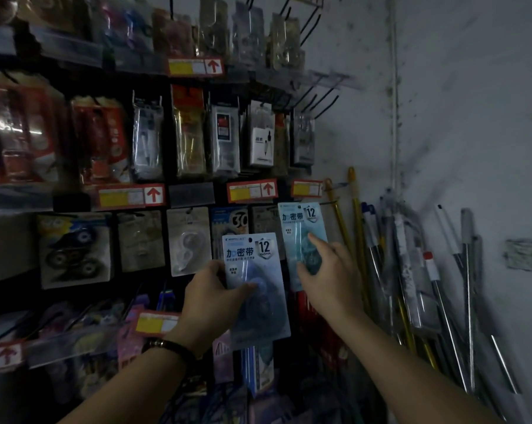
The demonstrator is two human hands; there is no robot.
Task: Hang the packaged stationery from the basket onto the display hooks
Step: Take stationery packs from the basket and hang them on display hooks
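Glossy clear plastic blister on matt card pack (255, 280), shiny metal poles (466, 301) against rough, stained grey wall (472, 117).

This is a small, dim stationery shop. Above and to the left of the fingers (315, 240), a dark display rack (167, 142) carries rows of blister-packed goods hung on wire hooks (323, 102). Under each row sit red price tags (252, 191) with yellow fields and upward arrows, and just left of the fingers is a correction tape pack (252, 258) printed with Chinese characters and a "12". To the right of the fingers, a bundle of long plastic-wrapped poles (411, 270) leans against a stained grey wall (472, 117).
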